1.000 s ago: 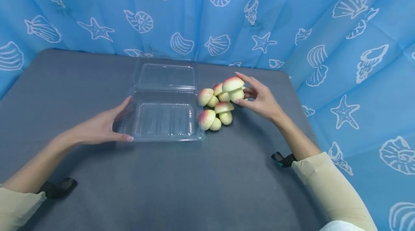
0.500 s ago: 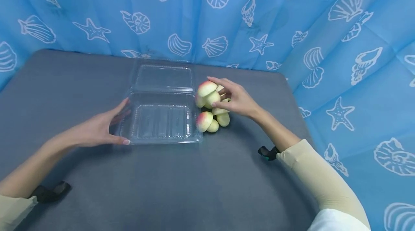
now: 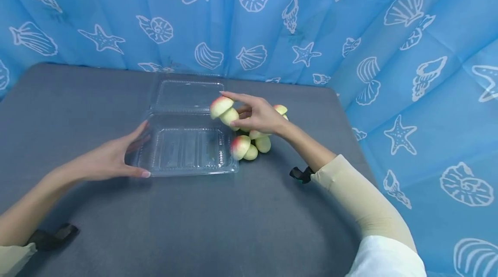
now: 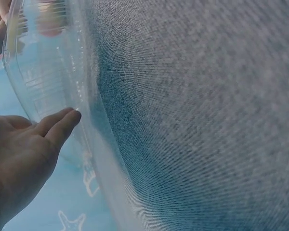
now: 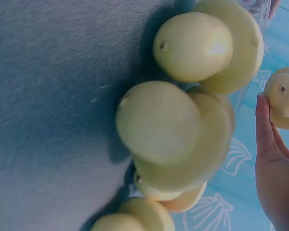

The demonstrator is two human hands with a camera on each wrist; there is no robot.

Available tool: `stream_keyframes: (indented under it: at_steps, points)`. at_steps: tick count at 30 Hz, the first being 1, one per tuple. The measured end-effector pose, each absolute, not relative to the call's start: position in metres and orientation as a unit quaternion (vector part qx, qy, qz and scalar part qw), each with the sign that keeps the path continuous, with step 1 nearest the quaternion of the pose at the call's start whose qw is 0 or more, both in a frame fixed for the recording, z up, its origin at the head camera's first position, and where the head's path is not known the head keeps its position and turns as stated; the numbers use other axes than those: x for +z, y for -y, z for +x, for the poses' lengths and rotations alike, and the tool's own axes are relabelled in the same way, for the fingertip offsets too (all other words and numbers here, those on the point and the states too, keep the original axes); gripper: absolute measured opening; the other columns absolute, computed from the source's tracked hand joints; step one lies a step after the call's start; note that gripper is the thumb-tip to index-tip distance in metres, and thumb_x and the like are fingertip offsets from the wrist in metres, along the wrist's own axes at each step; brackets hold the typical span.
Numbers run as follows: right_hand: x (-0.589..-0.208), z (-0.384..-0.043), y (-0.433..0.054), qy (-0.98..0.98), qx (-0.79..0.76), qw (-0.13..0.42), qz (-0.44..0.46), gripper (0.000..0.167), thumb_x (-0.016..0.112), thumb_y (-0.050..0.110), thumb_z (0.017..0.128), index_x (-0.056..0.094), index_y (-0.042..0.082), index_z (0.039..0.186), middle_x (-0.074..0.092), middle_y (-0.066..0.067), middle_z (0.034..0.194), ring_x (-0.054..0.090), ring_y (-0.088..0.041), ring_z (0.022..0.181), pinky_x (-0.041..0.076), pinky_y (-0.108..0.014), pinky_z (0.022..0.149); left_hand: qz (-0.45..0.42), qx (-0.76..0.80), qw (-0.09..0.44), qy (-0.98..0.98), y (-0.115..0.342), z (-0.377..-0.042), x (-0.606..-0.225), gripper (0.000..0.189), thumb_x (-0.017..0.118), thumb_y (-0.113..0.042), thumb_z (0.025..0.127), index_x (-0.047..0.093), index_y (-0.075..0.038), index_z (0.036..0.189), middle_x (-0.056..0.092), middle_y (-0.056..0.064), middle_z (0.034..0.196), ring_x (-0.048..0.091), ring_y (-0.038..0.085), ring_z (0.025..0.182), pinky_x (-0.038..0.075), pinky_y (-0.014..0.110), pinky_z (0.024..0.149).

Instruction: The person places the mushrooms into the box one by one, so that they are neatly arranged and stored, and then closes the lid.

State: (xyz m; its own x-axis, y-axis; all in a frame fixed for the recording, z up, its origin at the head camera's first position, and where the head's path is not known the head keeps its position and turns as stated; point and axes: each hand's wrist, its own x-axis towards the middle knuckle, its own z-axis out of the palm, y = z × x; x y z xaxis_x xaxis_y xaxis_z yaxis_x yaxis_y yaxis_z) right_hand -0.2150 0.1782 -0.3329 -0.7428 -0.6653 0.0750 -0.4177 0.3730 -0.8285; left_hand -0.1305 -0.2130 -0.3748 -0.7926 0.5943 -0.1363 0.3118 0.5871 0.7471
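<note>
- Head view: a smooth, pale-yellow mushroom-shaped piece with a red-tinged cap (image 3: 222, 107) is held raised over the right side of a clear, hinged plastic container (image 3: 186, 149), whose lid lies open.
- Handling: the piece is judged light and fairly firm, its gloss perhaps slippery; the narrow stem or the cap's edge should give the surest hold.
- Right hand (image 3: 256, 113): pinches that piece, thumb low on the stem and a fingertip at the cap, moderately parted.
- Left hand (image 3: 110, 155): thumb and fingers spread wide along the container's left side; the thin walls probably flex and dent easily.
- Similar yellow mushroom-shaped pieces (image 3: 241, 146) cluster just beside the container's right side, on grey cloth (image 3: 186, 229).
</note>
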Motion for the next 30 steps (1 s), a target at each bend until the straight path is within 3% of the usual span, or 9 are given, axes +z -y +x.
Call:
stream_keyframes:
  at_steps: [7,12,13,15,19,26,30]
  points:
    - [-0.334,-0.217,-0.163,-0.815,-0.442,0.14,-0.348,0.077,0.078,0.018,0.088,0.041,0.031,0.153,0.046,0.001,0.152,0.068,-0.014,0.108,0.056,-0.028,0.089,0.257,0.373,0.193,-0.87,0.214,-0.131,-0.374,0.127,0.084,-0.039,0.079,-0.013,-0.016,0.158,0.004,0.019,0.165,0.029,0.045,0.143,0.034,0.052,0.106]
    - [-0.337,-0.218,-0.152,-0.816,-0.438,0.135,-0.352,0.078,0.079,0.02,0.087,0.04,0.026,0.154,0.047,-0.002,0.152,0.065,-0.014,0.115,0.054,-0.026,0.093,0.254,0.363,0.19,-0.876,0.215,-0.128,-0.374,0.128,0.084,-0.042,0.078,-0.012,-0.017,0.159,0.005,0.02,0.165,0.03,0.044,0.143,0.032,0.024,0.11]
    - [-0.337,-0.219,-0.149,-0.815,-0.439,0.135,-0.354,0.078,0.079,0.021,0.087,0.04,0.026,0.154,0.047,-0.003,0.151,0.065,-0.014,0.115,0.053,-0.025,0.093,0.254,0.36,0.189,-0.878,0.215,-0.128,-0.373,0.128,0.084,-0.042,0.078,-0.012,-0.017,0.159,0.005,0.02,0.165,0.03,0.044,0.142,0.033,0.024,0.11]
    - [-0.336,-0.22,-0.143,-0.811,-0.443,0.136,-0.357,0.078,0.079,0.022,0.087,0.04,0.026,0.154,0.052,-0.005,0.147,0.065,-0.014,0.113,0.054,-0.026,0.092,0.253,0.357,0.189,-0.879,0.215,-0.128,-0.373,0.128,0.084,-0.042,0.078,-0.012,-0.016,0.159,0.006,0.021,0.164,0.031,0.045,0.142,0.035,0.029,0.111]
    - [-0.336,-0.22,-0.131,-0.809,-0.441,0.151,-0.359,0.078,0.079,0.021,0.087,0.039,0.029,0.154,0.06,-0.008,0.138,0.068,-0.011,0.107,0.054,-0.024,0.091,0.247,0.354,0.198,-0.88,0.215,-0.13,-0.372,0.13,0.084,-0.044,0.077,-0.013,-0.015,0.159,0.006,0.023,0.164,0.03,0.047,0.141,0.03,0.059,0.106]
    - [-0.341,-0.215,-0.112,-0.809,-0.425,0.164,-0.372,0.078,0.077,0.021,0.089,0.036,0.024,0.156,0.066,-0.008,0.129,0.068,-0.008,0.104,0.053,-0.022,0.09,0.245,0.361,0.204,-0.877,0.211,-0.13,-0.373,0.131,0.084,-0.045,0.076,-0.013,-0.014,0.158,0.007,0.025,0.163,0.031,0.049,0.14,0.031,0.058,0.106]
    - [-0.345,-0.215,-0.103,-0.809,-0.422,0.17,-0.372,0.078,0.076,0.022,0.09,0.036,0.024,0.156,0.062,-0.007,0.135,0.067,-0.007,0.106,0.053,-0.021,0.091,0.246,0.362,0.202,-0.876,0.209,-0.13,-0.372,0.13,0.084,-0.044,0.077,-0.012,-0.012,0.158,0.006,0.025,0.163,0.033,0.049,0.139,0.032,0.056,0.106]
